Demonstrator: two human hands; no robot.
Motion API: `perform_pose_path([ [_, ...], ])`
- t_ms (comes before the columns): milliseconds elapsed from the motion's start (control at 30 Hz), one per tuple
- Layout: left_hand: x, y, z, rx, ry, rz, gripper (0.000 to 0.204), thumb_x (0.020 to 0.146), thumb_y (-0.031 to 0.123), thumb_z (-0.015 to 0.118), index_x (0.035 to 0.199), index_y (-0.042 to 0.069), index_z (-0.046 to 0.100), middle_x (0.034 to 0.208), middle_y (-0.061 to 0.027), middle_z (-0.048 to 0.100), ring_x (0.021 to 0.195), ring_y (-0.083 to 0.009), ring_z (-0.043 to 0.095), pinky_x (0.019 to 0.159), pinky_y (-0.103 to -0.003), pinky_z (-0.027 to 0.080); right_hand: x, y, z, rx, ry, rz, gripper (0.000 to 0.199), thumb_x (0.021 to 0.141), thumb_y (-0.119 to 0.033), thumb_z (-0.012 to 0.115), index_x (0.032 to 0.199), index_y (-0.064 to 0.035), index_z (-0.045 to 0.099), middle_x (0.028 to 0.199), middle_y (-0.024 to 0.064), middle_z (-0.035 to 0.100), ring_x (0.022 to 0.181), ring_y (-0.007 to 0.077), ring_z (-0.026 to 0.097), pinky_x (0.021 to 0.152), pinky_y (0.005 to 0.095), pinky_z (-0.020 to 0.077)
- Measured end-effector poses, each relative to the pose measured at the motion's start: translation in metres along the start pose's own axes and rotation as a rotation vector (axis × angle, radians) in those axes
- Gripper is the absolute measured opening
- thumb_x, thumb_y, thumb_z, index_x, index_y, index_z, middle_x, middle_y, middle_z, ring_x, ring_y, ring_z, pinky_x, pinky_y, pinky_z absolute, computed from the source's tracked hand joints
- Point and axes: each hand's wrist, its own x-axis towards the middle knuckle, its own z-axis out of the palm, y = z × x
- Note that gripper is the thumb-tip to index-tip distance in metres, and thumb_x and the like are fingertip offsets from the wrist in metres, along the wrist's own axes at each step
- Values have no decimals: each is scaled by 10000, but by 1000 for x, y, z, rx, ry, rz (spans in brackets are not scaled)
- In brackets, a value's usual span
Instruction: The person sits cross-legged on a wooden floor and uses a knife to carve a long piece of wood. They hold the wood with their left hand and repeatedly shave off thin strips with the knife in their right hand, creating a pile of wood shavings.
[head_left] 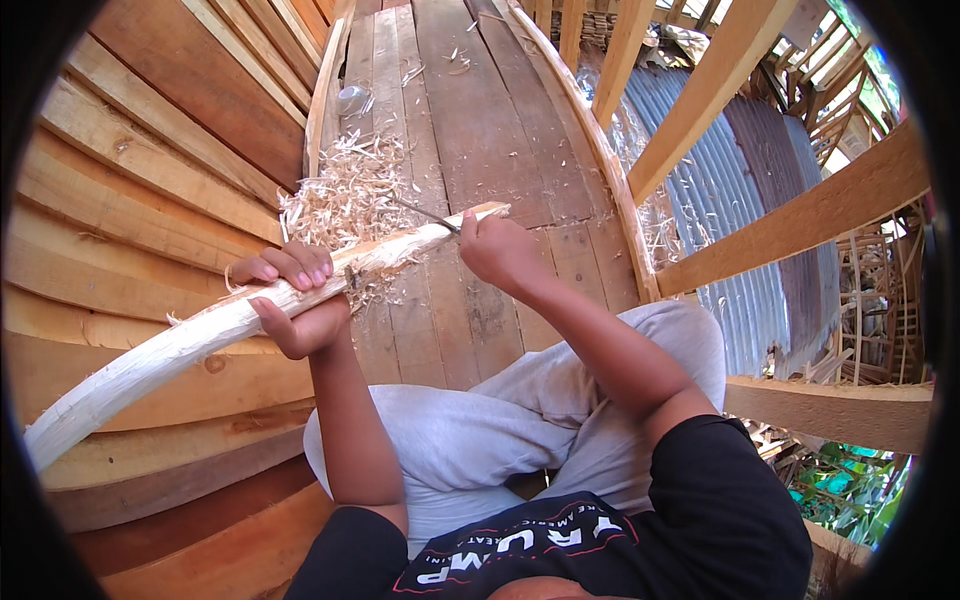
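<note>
A long, pale, peeled wooden pole slants from the lower left up to the middle, its far end shaved to a slimmer shape. My left hand is wrapped round it near its middle, thumb on the near side. By the pole's far end, my right hand is closed in a fist round the handle of a knife, which the fingers mostly hide. The thin dark knife blade crosses over the pole, its tip pointing left toward the shavings. A small dark mark shows on the pole beside my left fingers.
Curled wood shavings are heaped on the plank floor beyond the pole. A clear round container lies past them. A board wall stands close at left, a slatted railing at right, with corrugated metal sheets outside. My crossed legs are below.
</note>
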Motion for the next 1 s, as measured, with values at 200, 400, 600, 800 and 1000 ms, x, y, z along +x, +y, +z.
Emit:
perform_pose_path([
  [200, 1, -6, -15, 27, 106, -63, 126, 831, 206, 495, 772, 142, 404, 600, -1, 379, 537, -114, 373, 530, -263, 352, 20, 22, 25, 44, 245, -81, 500, 927, -325, 360, 725, 13, 668, 798, 291, 633, 812, 454, 621, 775, 529, 474],
  [400, 0, 0, -9, 39, 126, -58, 108, 787, 165, 496, 760, 147, 393, 576, -2, 361, 524, -117, 360, 508, -263, 349, 0, -4, 11, -87, 138, -101, 476, 911, -316, 353, 783, 6, 680, 797, 245, 659, 788, 412, 650, 720, 512, 510],
  [600, -5, -2, 6, 99, 91, -48, 93, 775, 164, 488, 774, 148, 396, 579, -9, 382, 528, -124, 384, 512, -261, 368, 7, 8, -3, -95, 111, 40, 506, 923, -322, 321, 827, 13, 688, 865, 251, 661, 837, 421, 644, 786, 509, 498],
  [800, -5, -2, 4, 123, 231, -62, 83, 763, 153, 469, 774, 147, 386, 563, -6, 363, 513, -125, 373, 502, -265, 372, 35, 52, 10, -47, 196, 72, 526, 924, -329, 324, 789, 39, 676, 837, 285, 643, 829, 461, 624, 804, 527, 479],
  [1000, -4, 0, 12, 193, 313, -40, 97, 758, 152, 475, 773, 155, 380, 560, -12, 353, 504, -130, 367, 491, -263, 366, -6, -20, -4, -118, 36, -3, 515, 918, -323, 318, 860, 34, 685, 906, 250, 660, 876, 426, 636, 829, 493, 484],
])
